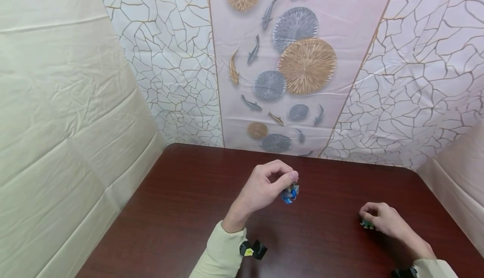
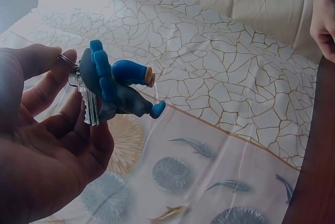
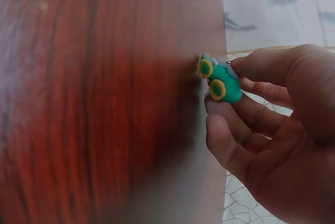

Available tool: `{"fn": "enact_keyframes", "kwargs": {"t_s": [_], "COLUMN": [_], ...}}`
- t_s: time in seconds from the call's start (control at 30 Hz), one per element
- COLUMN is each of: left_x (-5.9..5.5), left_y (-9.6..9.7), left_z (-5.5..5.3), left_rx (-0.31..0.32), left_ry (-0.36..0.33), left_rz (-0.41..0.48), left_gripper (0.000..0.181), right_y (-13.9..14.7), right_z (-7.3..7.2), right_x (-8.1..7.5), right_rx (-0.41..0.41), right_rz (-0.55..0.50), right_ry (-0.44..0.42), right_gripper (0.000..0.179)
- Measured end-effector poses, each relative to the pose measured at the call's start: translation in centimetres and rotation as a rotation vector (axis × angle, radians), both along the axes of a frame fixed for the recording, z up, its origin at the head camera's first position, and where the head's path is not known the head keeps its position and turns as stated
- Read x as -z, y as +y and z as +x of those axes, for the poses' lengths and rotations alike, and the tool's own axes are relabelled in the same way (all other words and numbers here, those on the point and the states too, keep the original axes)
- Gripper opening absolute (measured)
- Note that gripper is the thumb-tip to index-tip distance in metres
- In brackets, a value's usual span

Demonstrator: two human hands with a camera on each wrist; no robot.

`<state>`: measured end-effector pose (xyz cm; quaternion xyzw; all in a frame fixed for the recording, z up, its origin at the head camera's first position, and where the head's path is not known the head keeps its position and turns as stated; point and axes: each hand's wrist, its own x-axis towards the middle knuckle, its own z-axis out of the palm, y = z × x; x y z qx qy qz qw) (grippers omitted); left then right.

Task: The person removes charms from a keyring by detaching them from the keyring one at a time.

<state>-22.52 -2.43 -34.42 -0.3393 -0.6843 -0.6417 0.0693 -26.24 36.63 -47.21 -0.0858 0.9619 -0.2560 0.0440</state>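
My left hand [image 1: 264, 187] is raised over the middle of the table, pinching a keychain by its metal ring [image 2: 67, 60]. From the ring hang a blue-and-grey figure [image 2: 118, 82] and a silver toothed key [image 2: 92, 108]. In the head view the same blue figure [image 1: 289, 195] dangles below thumb and forefinger. Farther right and low over the table, my right hand [image 1: 389, 221] pinches a small green figure [image 3: 226, 87] with yellow-rimmed round parts. Fingers partly cover this green figure [image 1: 367, 224] from above. Whether it touches the tabletop I cannot tell.
Both hands work over a dark reddish-brown table [image 1: 159, 211] with rounded far corners. Behind it hangs a patterned cloth [image 1: 181, 59] with fish and round shapes. Cream cloth [image 1: 68, 101] closes off the left side, and a pale cloth [image 1: 459, 177] stands along the right.
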Motion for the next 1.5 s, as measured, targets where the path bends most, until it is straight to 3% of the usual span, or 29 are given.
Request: {"fn": "enact_keyframes", "kwargs": {"t_s": [0.33, 0.9, 1.07, 1.5], "left_x": [0.4, 0.3, 0.4, 0.4], "left_y": [0.1, -0.1, 0.1, 0.2], "left_z": [-0.2, -0.2, -0.3, -0.3], "left_rx": [0.01, 0.029, 0.023, 0.019], "left_ry": [0.009, -0.039, -0.036, -0.02], "left_rz": [-0.001, -0.011, -0.025, -0.044], "left_gripper": [0.013, 0.013, 0.015, 0.014], "right_y": [0.6, -0.1, -1.3, -6.1], "right_z": [-0.2, 0.6, 1.2, 2.6], "right_x": [-1.3, -5.7, -6.9, -10.3], "right_rx": [-0.045, -0.107, -0.146, -0.236], "right_rz": [0.034, 0.079, 0.116, 0.144], "right_ry": [-0.09, -0.079, -0.023, 0.243], "right_gripper": [0.017, 0.022, 0.023, 0.006]}}
